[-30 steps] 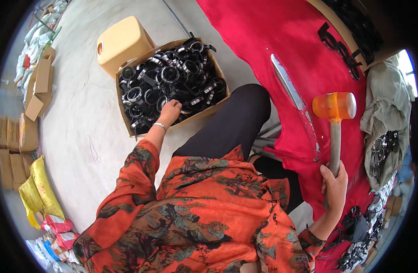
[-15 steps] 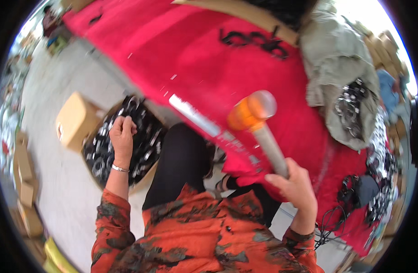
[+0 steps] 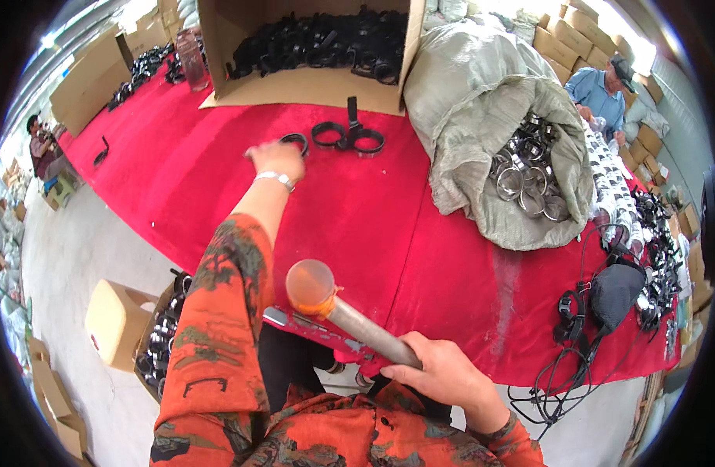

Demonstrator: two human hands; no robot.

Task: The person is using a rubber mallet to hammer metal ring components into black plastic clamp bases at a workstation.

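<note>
My right hand [image 3: 451, 379] is wrapped round the grey metal handle of a mallet [image 3: 373, 333]. The mallet's pale, rounded head [image 3: 310, 286], with an orange band, points up and left above the table's near edge. My left arm reaches forward over the red-covered table. My left hand [image 3: 278, 161], slightly blurred, is closed over a black ring clamp [image 3: 296, 142]; its ring shows behind the knuckles, while the fingers hide the rest. Just to the right lies a pair of black ring clamps [image 3: 348, 140] with an upright stem.
A cardboard box [image 3: 310, 89] of black parts stands at the table's far side. Right of it slumps a grey-green sack [image 3: 470, 101] of metal rings. Black cables [image 3: 560, 389] hang off the right edge. A yellowish jug [image 3: 112, 323] stands low left. A person in blue [image 3: 602, 97] works far right.
My left hand has moved from above the box of parts on the floor to the black clamp on the table. The mallet has swung left and lower in my right hand. The view has tilted up.
</note>
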